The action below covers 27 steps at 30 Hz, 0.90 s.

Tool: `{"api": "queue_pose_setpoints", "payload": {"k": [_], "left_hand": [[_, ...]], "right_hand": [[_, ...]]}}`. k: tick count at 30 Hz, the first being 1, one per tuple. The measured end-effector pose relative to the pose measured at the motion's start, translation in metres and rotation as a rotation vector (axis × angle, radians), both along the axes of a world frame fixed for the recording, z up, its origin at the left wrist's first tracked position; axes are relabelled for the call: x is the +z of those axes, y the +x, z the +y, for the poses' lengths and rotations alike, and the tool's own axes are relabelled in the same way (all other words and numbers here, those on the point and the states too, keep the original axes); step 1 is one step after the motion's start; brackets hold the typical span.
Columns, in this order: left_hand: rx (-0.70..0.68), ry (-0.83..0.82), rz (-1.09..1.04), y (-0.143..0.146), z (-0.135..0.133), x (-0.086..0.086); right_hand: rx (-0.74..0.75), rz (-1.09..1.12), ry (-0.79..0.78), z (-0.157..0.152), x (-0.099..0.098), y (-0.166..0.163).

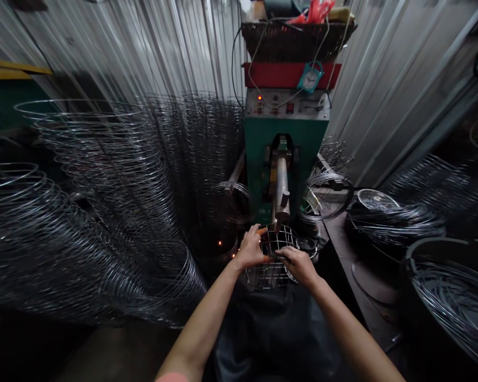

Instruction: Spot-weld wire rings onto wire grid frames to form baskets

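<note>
A wire basket [279, 239] of crossed metal rods sits below the arm of a green spot welding machine [258, 154]. My left hand [250, 248] is closed on the basket's left side, with orange coverings on its fingers. On the near right side, my right hand [298, 263] has its fingers pinched at the wire. The machine's metal electrode arm [282, 185] points down toward the basket, close above it. Small orange sparks glow to the left of my left hand. The basket's lower part is partly hidden by my hands.
Tall stacks of wire rings [103, 154] crowd the left side. Wire hoops [326, 196] hang beside the machine. At right, a black tub [412, 260] holds cut wire, and a wire bundle [398, 223] lies behind it. A teal clock [309, 79] hangs on the machine.
</note>
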<state>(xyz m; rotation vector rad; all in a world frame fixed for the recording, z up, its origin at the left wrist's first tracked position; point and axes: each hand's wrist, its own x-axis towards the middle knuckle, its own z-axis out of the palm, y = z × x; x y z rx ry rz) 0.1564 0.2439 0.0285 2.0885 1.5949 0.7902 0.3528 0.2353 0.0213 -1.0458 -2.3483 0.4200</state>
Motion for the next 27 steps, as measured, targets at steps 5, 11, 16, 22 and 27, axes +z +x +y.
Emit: {"api": "queue_pose_setpoints", "payload": {"k": [5,11,16,22,27], "left_hand": [[0.061,-0.016,0.042,0.002,0.018,0.004],[0.072,-0.015,-0.004,0.004,0.016,0.001],[0.103,-0.027,-0.018,0.008,0.011,0.002],[0.185,0.016,-0.065,0.006,0.026,0.003],[0.254,0.031,-0.063,0.003,0.038,-0.001]], "right_hand": [[-0.091,0.017,0.019,0.018,-0.001,-0.006],[-0.228,0.328,-0.031,-0.005,-0.005,-0.001],[-0.495,0.776,-0.66,-0.052,-0.043,0.03],[-0.67,1.261,-1.216,-0.089,-0.089,0.066],[-0.715,1.313,-1.27,-0.095,-0.098,0.074]]}}
